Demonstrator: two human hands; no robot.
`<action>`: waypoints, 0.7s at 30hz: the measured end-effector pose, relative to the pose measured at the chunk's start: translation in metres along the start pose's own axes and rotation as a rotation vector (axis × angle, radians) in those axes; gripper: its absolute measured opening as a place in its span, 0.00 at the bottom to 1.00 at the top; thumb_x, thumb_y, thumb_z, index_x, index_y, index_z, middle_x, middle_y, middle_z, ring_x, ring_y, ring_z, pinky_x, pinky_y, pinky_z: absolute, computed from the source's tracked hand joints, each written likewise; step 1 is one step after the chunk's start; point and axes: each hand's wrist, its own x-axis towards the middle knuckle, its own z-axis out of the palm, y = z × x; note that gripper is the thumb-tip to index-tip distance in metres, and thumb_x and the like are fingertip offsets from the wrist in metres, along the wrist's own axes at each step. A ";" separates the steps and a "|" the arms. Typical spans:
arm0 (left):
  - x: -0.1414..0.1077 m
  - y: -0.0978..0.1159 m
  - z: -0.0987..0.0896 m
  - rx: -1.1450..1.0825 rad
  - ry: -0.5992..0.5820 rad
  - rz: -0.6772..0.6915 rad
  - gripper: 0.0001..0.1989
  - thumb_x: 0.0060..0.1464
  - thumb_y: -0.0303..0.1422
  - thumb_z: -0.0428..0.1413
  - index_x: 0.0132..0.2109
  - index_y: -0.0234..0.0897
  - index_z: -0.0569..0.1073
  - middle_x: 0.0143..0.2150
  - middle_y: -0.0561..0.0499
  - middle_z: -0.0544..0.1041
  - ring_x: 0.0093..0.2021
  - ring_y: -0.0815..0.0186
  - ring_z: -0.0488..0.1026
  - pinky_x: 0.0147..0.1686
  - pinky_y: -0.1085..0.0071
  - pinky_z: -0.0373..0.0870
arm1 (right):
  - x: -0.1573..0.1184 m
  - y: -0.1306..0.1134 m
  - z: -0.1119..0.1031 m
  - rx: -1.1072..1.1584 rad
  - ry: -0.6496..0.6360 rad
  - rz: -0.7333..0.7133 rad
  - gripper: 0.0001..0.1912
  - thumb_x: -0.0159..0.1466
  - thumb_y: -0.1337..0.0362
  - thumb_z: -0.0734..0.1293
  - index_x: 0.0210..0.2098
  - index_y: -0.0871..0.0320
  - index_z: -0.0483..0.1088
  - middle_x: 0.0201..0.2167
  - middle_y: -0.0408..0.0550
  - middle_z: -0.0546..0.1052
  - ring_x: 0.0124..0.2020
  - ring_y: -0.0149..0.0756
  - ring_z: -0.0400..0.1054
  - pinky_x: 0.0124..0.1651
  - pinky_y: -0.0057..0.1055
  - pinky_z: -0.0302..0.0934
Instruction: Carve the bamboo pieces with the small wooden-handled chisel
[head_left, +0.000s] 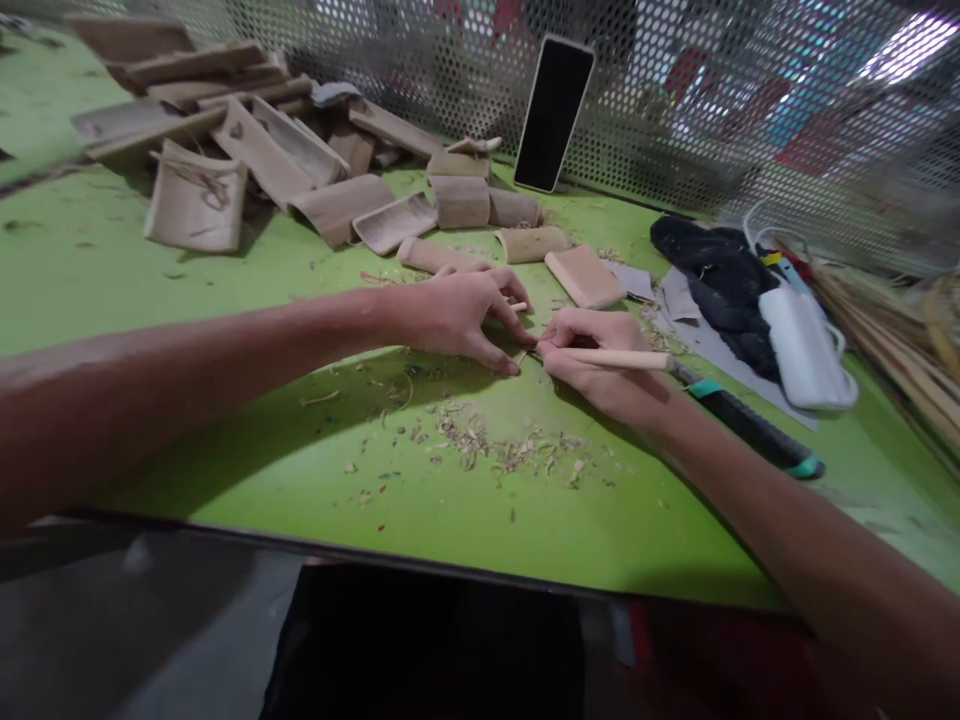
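Note:
My right hand [600, 355] is closed in a pinch around a slim tool with a pale round wooden handle [622, 358]; its working tip is hidden at my fingertips. My left hand [469, 310] rests on the green table just left of it, thumb and index finger apart. A small pale stick end [517, 307] shows by its fingers; whether they grip it I cannot tell. The two hands' fingertips almost meet. Curled shavings [487, 440] lie on the table in front of them. Beyond them are a pale curved bamboo piece [586, 276] and another bamboo piece [532, 244].
A heap of curved bamboo pieces [262, 150] fills the back left. A phone [555, 115] leans on a perforated metal screen [645, 130]. To the right lie a black-and-teal-handled tool [750, 425], a white power adapter [806, 345], a dark cloth item [720, 280] and bamboo strips [885, 330].

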 end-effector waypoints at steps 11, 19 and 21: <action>-0.004 -0.004 0.004 0.027 0.047 0.069 0.29 0.55 0.52 0.61 0.61 0.49 0.76 0.63 0.44 0.70 0.64 0.48 0.62 0.63 0.51 0.54 | -0.003 0.010 0.004 0.210 0.092 0.054 0.13 0.65 0.62 0.71 0.27 0.58 0.69 0.25 0.43 0.75 0.19 0.26 0.64 0.18 0.25 0.56; -0.006 -0.005 0.004 -0.009 0.061 0.088 0.29 0.55 0.52 0.61 0.59 0.45 0.76 0.62 0.44 0.71 0.63 0.49 0.63 0.62 0.55 0.56 | -0.001 0.007 0.003 0.462 0.181 0.189 0.12 0.64 0.61 0.73 0.27 0.58 0.71 0.19 0.42 0.76 0.15 0.27 0.67 0.14 0.22 0.59; -0.007 -0.004 0.005 -0.010 0.070 0.092 0.25 0.56 0.51 0.61 0.57 0.46 0.78 0.62 0.46 0.71 0.63 0.49 0.63 0.62 0.55 0.56 | 0.000 0.006 0.003 0.546 0.200 0.213 0.13 0.64 0.60 0.73 0.26 0.57 0.72 0.18 0.42 0.75 0.14 0.27 0.66 0.13 0.21 0.57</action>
